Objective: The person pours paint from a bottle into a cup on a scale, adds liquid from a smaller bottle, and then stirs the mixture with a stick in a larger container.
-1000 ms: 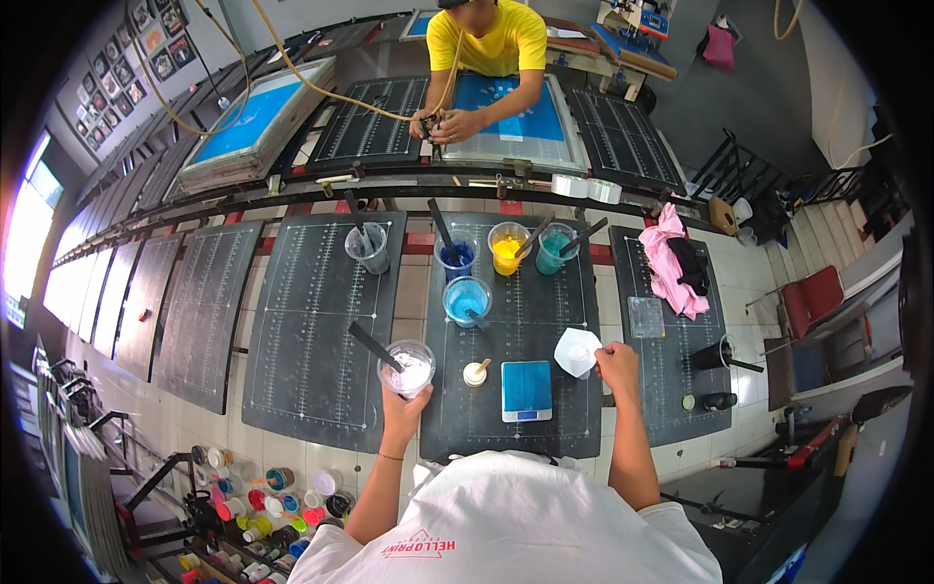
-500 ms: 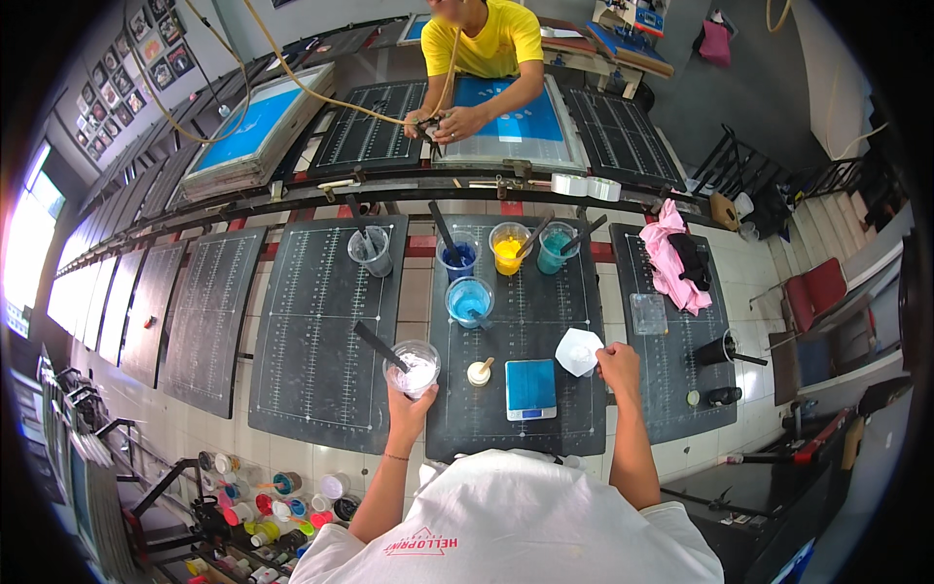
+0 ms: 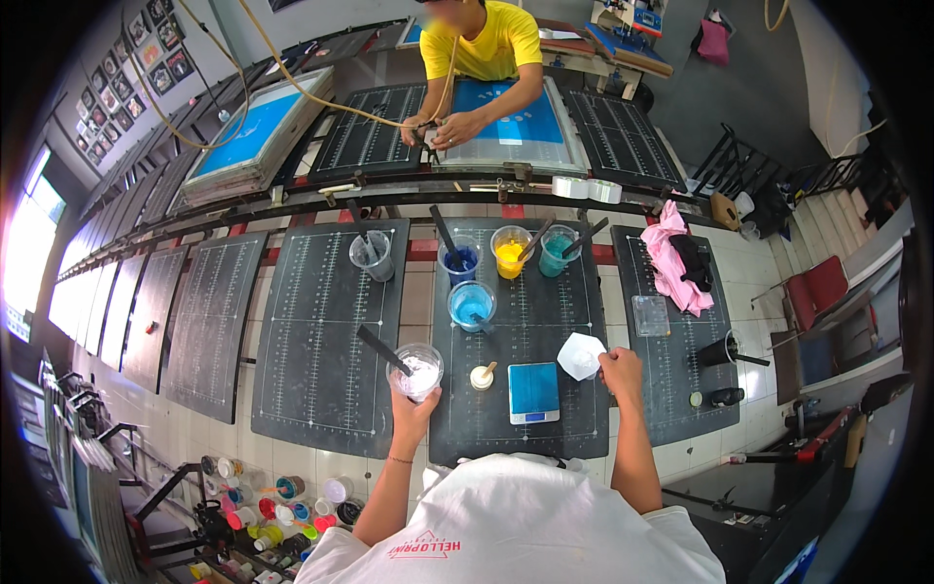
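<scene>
My left hand [image 3: 413, 414] is closed around a clear plastic cup [image 3: 438, 374] of white ink, in which a black spatula [image 3: 378, 346] leans. Between the fingers of my right hand [image 3: 621, 372] is the edge of a white hexagonal dish [image 3: 581, 356], tilted just above the table board. To the left of the dish lies a small digital scale [image 3: 533, 393] with a blue top. A small cream-coloured jar [image 3: 481, 379] with a wooden stick stands between the cup and the scale.
Beyond my hands stand cups of light blue ink [image 3: 472, 307], dark blue ink [image 3: 457, 263], yellow ink [image 3: 509, 255] and teal ink [image 3: 556, 253]. A greyish cup [image 3: 373, 259] is left of them. Pink cloth [image 3: 671, 258] lies at right. Across the rail works a person in yellow [image 3: 496, 44].
The white dish has tilted a little in my right hand. My left hand still holds the cup. The other person's hands have shifted slightly, and the whole view has moved a touch.
</scene>
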`<state>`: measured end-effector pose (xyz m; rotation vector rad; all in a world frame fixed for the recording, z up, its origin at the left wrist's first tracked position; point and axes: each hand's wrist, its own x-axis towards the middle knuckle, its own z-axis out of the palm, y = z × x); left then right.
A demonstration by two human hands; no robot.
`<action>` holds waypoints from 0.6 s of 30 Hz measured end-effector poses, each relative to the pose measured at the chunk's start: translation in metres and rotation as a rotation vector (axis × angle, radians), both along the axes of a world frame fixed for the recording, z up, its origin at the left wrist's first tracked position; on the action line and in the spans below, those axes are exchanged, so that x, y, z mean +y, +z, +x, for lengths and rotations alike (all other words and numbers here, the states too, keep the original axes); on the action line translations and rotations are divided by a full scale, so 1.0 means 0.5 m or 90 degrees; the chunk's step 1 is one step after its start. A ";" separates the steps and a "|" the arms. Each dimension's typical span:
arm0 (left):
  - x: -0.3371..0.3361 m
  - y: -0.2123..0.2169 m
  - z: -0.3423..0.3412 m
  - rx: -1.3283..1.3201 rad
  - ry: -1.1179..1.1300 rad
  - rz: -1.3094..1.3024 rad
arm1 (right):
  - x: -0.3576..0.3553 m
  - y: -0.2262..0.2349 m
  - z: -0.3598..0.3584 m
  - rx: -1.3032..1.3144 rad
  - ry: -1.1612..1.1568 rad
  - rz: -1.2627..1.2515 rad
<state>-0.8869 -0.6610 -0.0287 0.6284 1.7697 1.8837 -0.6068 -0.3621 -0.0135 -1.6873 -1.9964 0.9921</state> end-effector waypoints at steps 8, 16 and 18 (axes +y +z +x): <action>0.001 -0.011 0.000 -0.006 -0.002 -0.005 | -0.002 -0.005 0.006 -0.017 0.005 0.016; 0.001 0.000 0.001 0.007 0.001 -0.011 | -0.002 -0.011 0.010 -0.022 0.007 0.015; 0.001 0.002 0.002 0.004 0.001 -0.011 | -0.001 -0.018 0.011 -0.021 0.005 0.020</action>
